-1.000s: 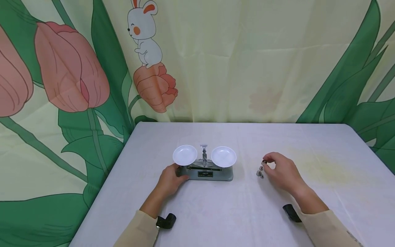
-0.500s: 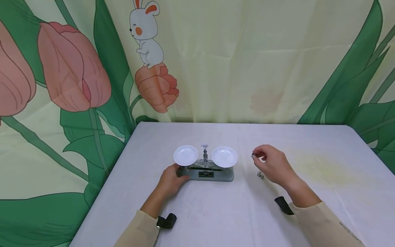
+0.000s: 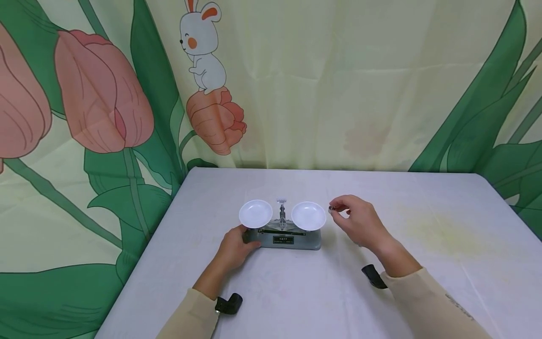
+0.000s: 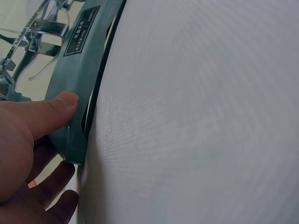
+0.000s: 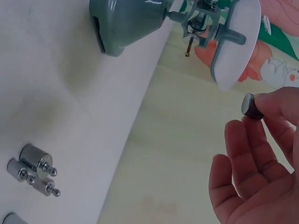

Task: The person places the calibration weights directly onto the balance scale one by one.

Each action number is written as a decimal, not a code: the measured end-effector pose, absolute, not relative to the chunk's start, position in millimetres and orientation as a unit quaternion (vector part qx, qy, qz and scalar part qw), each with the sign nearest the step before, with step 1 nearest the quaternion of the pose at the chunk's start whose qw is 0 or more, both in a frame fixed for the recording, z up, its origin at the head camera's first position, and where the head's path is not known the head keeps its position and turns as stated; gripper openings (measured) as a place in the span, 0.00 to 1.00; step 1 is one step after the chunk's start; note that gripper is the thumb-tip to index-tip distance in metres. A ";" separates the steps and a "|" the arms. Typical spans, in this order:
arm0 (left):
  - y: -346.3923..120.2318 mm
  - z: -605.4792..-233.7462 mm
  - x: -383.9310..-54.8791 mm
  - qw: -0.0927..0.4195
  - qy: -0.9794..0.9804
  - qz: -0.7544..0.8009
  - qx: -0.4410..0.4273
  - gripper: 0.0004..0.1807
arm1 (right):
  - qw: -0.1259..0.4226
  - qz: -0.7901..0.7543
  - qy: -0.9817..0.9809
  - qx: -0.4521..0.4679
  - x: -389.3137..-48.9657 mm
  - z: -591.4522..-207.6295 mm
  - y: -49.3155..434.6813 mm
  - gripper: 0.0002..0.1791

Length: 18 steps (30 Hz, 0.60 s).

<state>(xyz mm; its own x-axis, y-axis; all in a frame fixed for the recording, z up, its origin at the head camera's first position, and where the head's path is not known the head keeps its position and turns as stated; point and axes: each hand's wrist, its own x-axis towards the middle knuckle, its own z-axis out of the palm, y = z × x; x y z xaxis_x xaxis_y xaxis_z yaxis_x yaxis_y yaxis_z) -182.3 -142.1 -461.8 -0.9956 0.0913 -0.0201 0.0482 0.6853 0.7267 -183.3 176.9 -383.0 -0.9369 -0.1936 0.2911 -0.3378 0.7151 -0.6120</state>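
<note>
A grey-green balance scale (image 3: 292, 241) with two white pans stands on the table. My left hand (image 3: 232, 247) grips the left end of its base. In the left wrist view the thumb (image 4: 51, 112) lies on the base's front face, with fingers behind and below its end. Between thumb and fingertips my right hand (image 3: 360, 223) pinches a small metal weight (image 5: 251, 106), just right of the right pan (image 3: 308, 216). The weight's flat end faces outward; its other end is hidden by the fingers. The left pan (image 3: 256, 213) holds nothing visible.
Several knobbed metal weights (image 5: 35, 158) stand close together on the white-covered table (image 3: 288, 292), seen in the right wrist view; the right hand mostly hides them from the head view. A printed curtain (image 3: 313, 94) hangs behind the table's far edge.
My right hand has lifted the weight from beside the others and carried it left to the right pan's edge. The left hand stays on the base.
</note>
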 end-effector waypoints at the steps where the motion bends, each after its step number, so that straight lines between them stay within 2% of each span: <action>1: -142.0 -462.1 -182.3 0.028 0.918 0.395 0.038 0.32 | 0.101 0.351 -0.919 0.147 -184.2 -382.2 174.5 0.10; 10: -142.7 -463.0 -182.2 0.026 0.918 0.395 0.038 0.32 | 0.075 0.350 -0.920 0.163 -196.0 -377.3 151.2 0.11; 18: -143.4 -464.0 -183.2 0.023 0.918 0.394 0.045 0.31 | 0.075 0.315 -0.930 0.174 -204.9 -377.1 138.9 0.10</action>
<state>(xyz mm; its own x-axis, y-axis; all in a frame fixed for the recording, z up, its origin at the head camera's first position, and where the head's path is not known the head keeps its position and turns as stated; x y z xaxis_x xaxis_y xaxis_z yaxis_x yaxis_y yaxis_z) -183.2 -143.4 -464.0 -0.9949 0.1004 -0.0066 0.0644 0.6857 0.7250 -204.9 138.9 -377.1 -0.9285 -0.2757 0.2488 -0.3701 0.7417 -0.5594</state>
